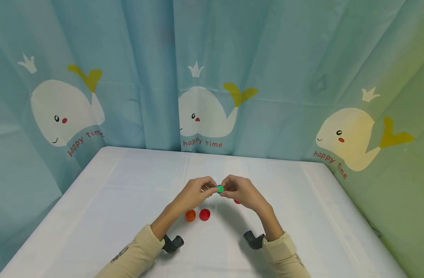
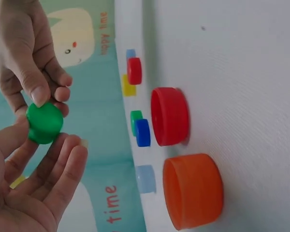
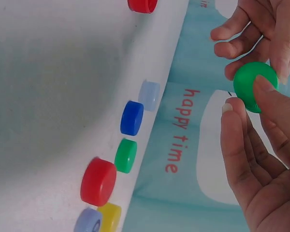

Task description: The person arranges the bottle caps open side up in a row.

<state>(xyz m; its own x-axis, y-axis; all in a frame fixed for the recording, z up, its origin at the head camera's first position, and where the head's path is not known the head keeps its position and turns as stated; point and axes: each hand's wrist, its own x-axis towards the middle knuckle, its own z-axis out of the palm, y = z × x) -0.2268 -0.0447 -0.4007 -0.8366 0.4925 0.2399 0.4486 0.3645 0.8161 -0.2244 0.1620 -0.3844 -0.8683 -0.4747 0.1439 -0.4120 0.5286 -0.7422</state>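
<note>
A round green bottle cap (image 1: 220, 189) is up above the table between both hands. My left hand (image 1: 194, 192) pinches it from the left side, and my right hand (image 1: 244, 191) pinches the opposite edge between thumb and fingers. A sliver of blue shows at its edge in the head view; what that is I cannot tell. The left wrist view shows the green cap (image 2: 45, 123) face on, the left hand (image 2: 41, 193) below it and the right hand (image 2: 26, 55) above. In the right wrist view, the right thumb lies across the cap (image 3: 249, 84).
On the white table (image 1: 128, 200) stand an orange cap (image 1: 190, 215) and a red cap (image 1: 204, 214), nearer than the hands. Another red cap (image 1: 237, 201) is partly behind the right hand. Beyond are blue (image 3: 132, 118), green (image 3: 126, 155), yellow (image 3: 110, 217) and light blue (image 3: 149, 95) caps.
</note>
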